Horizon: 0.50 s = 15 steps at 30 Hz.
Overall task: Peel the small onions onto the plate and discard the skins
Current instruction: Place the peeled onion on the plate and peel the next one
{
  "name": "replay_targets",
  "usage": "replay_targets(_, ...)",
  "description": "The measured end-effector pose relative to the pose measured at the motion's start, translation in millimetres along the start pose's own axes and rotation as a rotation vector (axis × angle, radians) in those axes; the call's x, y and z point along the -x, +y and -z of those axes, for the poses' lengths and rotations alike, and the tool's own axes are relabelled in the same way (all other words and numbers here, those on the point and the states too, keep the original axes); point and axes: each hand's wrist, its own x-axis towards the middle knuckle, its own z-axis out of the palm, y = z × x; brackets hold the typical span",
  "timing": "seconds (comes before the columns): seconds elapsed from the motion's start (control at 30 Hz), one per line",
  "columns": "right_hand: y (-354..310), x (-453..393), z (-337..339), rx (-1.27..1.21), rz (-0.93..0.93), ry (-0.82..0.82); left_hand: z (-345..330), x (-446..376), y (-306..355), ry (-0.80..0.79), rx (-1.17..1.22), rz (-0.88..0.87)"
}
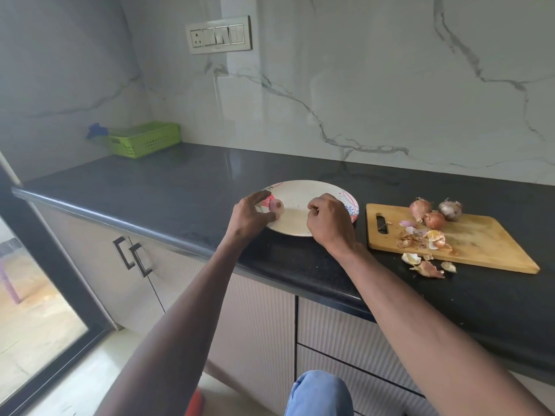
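Note:
A white plate (300, 202) with pink and blue markings sits on the black counter. My left hand (250, 214) is at the plate's left rim and pinches a peeled pale-pink onion (276, 205) between thumb and forefinger, just over the plate. My right hand (329, 223) hovers over the plate's right side with its fingers curled inward; I see nothing in it. Three unpeeled onions (434, 212) lie at the far end of a wooden cutting board (480, 244). Loose skins (426, 238) are scattered on the board's left part and on the counter (426, 265) in front of it.
A green plastic basket (144, 139) stands at the counter's far left corner against the marble wall. The counter's front edge (180, 246) runs diagonally below my hands, with cabinet doors underneath. A glass door is at the left.

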Motion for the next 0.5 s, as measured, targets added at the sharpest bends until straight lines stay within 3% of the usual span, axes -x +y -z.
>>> replay_targets(0.23,-5,7,9,-0.044,0.018,0.085,-7,22,23,0.153,-0.018,-0.168)
replay_targets(0.5,4,17,53,-0.079,0.171,0.288,-69,48,66,0.42,0.217,-0.375)
